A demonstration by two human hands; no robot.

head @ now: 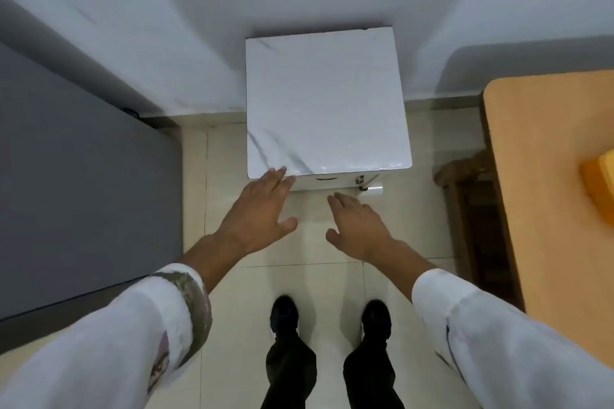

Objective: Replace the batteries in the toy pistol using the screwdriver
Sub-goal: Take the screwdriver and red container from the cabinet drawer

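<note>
1. Left hand (257, 209) — grip spread, fingers straight, tips at near-left corner of the white marbled tabletop (327, 103).
2. Right hand (357, 226) — grip spread too, palm down over the floor (309, 256), near the tabletop's front edge.
3. Toy pistol, screwdriver: can't tell where.
4. Right: wooden tabletop (548, 176) w/ yellow object (598, 183).

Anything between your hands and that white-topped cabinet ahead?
Nothing visible does. The left hand is at the near left corner of the white-topped cabinet; the right hand hovers open before its front. Neither toy pistol nor screwdriver is in view.
</note>
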